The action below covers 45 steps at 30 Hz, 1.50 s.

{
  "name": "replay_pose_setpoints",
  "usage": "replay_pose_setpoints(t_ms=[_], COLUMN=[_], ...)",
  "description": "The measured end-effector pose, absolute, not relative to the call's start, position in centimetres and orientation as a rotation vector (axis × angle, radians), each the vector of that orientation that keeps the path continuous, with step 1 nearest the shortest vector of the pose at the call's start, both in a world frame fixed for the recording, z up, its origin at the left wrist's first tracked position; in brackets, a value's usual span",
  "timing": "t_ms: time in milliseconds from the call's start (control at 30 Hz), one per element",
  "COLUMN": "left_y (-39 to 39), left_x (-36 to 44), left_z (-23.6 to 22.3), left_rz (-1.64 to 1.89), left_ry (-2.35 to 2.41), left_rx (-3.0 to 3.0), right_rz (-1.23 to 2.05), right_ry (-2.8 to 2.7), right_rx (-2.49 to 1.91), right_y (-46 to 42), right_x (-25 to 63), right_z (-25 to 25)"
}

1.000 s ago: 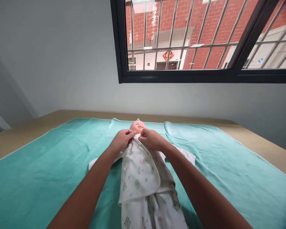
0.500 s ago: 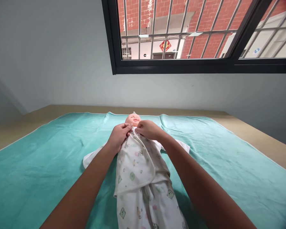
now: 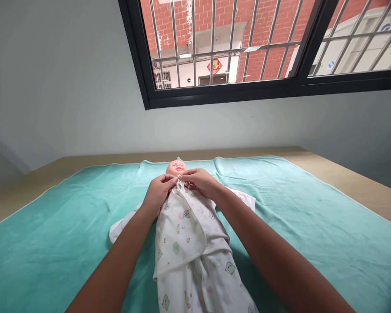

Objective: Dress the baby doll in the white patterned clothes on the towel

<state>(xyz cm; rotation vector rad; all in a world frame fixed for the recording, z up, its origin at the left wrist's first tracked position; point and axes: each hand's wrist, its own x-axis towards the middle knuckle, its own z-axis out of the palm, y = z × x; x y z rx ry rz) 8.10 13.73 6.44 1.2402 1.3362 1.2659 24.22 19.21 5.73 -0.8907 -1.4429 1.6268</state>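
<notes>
A baby doll point(image 3: 176, 167) lies on its back, head away from me, on a turquoise blanket. It wears a white wrap top point(image 3: 179, 230) printed with small animals, and matching trousers point(image 3: 205, 282). At the doll's neck, my left hand point(image 3: 158, 191) pinches the top's collar edge between thumb and fingers. My right hand point(image 3: 200, 180) pinches at the same collar from the other side, its fingertips meeting the left ones. A thin white strip, perhaps a tie, shows below the fingertips. The doll's sleeves point(image 3: 125, 221) spread out to both sides, partly behind my forearms.
The turquoise blanket point(image 3: 68, 226) covers most of a wooden surface point(image 3: 355, 178), whose bare border shows at the back and sides. A grey wall point(image 3: 68, 78) stands behind. A dark-framed window point(image 3: 224, 98) with metal bars is set in it.
My right fingers have moved in to meet the left fingertips at the collar, lifting it slightly. The view has tilted and shifted a little; the doll still lies in place.
</notes>
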Motion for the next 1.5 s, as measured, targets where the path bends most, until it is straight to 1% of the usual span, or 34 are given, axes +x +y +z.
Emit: replay_pose_setpoints(t_ms=[200, 300, 500, 867, 1067, 1300, 1500], left_y=[13.8, 13.9, 14.2, 13.7, 13.8, 13.6, 13.7], left_x=[8.2, 8.2, 8.2, 8.6, 8.8, 8.6, 8.4], left_z=[6.5, 6.3, 6.0, 6.7, 6.4, 6.3, 6.2], left_rz=[1.258, 1.264, 1.275, 1.268, 1.302, 1.313, 1.307], left_ry=[1.383, 1.398, 1.356, 1.409, 1.464, 1.354, 1.299], left_rx=[1.319, 1.338, 1.309, 1.335, 1.331, 1.294, 1.273], right_rz=[1.901, 1.94, 1.875, 1.705, 1.595, 1.496, 1.489], right_ry=[-1.323, -1.296, -1.306, -1.465, -1.516, -1.607, -1.609], right_rx=[-0.68, -0.665, -0.778, -0.8, -0.917, -0.994, -1.044], right_y=[19.5, 19.6, 19.1, 18.8, 18.2, 18.4, 18.8], right_x=[25.4, 25.6, 25.1, 25.0, 24.6, 24.4, 24.3], right_z=[5.9, 5.9, 6.2, 5.7, 6.2, 5.9, 5.6])
